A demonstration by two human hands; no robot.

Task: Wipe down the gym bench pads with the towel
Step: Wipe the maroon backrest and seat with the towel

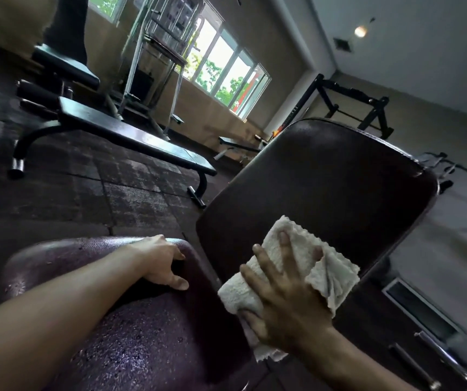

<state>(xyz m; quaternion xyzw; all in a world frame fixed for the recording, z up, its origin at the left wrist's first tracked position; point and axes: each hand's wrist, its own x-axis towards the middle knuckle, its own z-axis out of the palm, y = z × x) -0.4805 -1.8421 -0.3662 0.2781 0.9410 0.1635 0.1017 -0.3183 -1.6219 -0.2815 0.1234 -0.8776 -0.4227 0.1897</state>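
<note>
A dark maroon back pad (325, 187) rises tilted in front of me. Below it lies the seat pad (147, 334), speckled with droplets. My right hand (283, 294) presses a folded cream towel (297, 249) flat against the lower part of the back pad, fingers spread over the cloth. Part of the towel hangs below my palm. My left hand (164, 261) rests on the far edge of the seat pad, fingers curled over its rim.
A black flat bench (130, 136) stands on the dark rubber floor tiles to the left. Behind it are another padded seat (66, 66), a metal-framed machine (156, 66) and windows. A black rack (350, 105) stands at the back right.
</note>
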